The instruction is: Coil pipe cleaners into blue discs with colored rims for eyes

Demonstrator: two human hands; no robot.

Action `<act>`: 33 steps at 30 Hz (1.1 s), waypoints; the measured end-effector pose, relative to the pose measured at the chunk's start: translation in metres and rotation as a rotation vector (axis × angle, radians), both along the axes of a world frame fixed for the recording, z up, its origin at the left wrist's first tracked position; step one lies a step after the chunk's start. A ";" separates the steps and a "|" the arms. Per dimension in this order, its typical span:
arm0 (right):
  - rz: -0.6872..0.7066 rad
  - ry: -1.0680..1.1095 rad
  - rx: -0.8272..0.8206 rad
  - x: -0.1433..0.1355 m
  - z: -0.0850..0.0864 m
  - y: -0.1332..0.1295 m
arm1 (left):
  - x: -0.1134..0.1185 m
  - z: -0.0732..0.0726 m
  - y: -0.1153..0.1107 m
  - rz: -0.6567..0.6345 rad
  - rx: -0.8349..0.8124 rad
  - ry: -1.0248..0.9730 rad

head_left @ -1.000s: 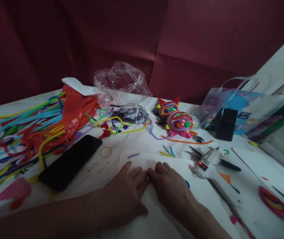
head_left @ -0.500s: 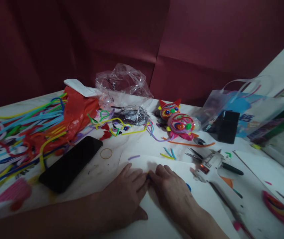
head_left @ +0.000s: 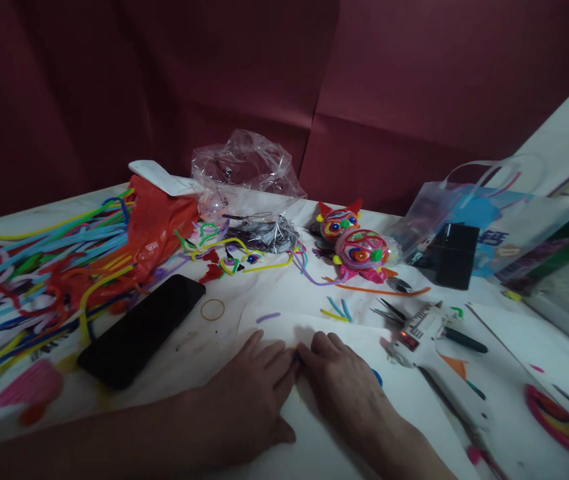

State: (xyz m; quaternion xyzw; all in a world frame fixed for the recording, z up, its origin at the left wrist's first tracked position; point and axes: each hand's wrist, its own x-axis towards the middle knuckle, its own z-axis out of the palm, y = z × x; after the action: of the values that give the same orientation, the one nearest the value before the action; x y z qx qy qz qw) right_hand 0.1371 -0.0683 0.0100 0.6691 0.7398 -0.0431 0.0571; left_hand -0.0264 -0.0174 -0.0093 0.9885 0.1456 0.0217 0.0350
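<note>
On a white sheet of paper [head_left: 394,400] my two hands meet, fingertip to fingertip. My left hand [head_left: 252,393] lies flat, with its fingers stretched out and its thumb apart. Curled beside it, my right hand [head_left: 339,373] pinches a small dark blue piece [head_left: 297,357], mostly hidden by the fingers; it looks like a bit of pipe cleaner. Another blue piece [head_left: 377,377] shows just past the right hand. A short purple strip [head_left: 268,317] lies beyond the left fingers.
At left are a black phone [head_left: 142,330] and many pipe cleaners [head_left: 89,230]. Behind are a clear plastic bag [head_left: 249,167] and two colourful animal figures [head_left: 363,253]. At right lie a glue gun [head_left: 444,360], pliers [head_left: 467,339] and a pink curved piece [head_left: 559,420]; a carrier bag [head_left: 489,213] stands behind.
Almost nothing differs. Both hands hold the same place on the paper, with only a very slight shift of the view.
</note>
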 end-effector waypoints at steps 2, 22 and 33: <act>0.000 -0.001 0.002 0.000 0.000 0.000 | 0.000 -0.001 0.000 -0.002 0.003 0.001; 0.000 -0.008 0.034 0.001 -0.004 0.000 | 0.001 -0.001 0.000 0.009 -0.040 0.034; -0.013 0.045 0.059 0.004 -0.006 -0.002 | 0.000 -0.001 0.001 0.000 -0.037 0.025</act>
State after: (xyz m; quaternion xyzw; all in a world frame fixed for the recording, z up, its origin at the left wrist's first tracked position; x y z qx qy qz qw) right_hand 0.1407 -0.0700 0.0036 0.6741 0.7375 -0.0368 0.0203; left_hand -0.0269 -0.0168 -0.0107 0.9878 0.1467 0.0064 0.0515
